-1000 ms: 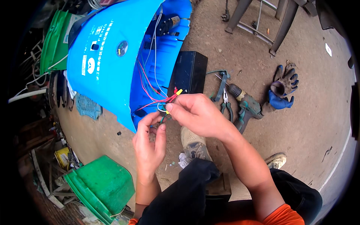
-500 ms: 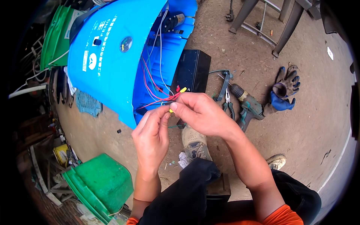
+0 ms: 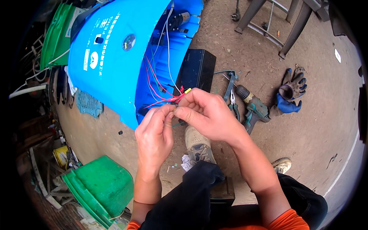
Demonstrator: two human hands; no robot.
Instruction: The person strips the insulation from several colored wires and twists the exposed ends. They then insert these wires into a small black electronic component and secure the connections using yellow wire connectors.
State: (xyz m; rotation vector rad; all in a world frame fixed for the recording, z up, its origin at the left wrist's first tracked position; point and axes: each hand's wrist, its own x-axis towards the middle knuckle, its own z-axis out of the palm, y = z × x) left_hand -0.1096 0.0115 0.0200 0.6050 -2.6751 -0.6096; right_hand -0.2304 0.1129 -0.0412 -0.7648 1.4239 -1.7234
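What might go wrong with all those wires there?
The red wires bunch closely beside the right hand, so one might snag or get mixed up. It meets the left hand, mostly hiding what is between; anything small there could slip. The drill lies on the floor, perhaps a trip hazard.

A brown floor [image 3: 314,122] supported the items. Right of center lay a cordless drill [image 3: 257,110], pliers [image 3: 236,112] just beside it, and, farther right, blue-and-grey gloves [image 3: 294,85]. A black plug [image 3: 235,16] lay near the upper edge.
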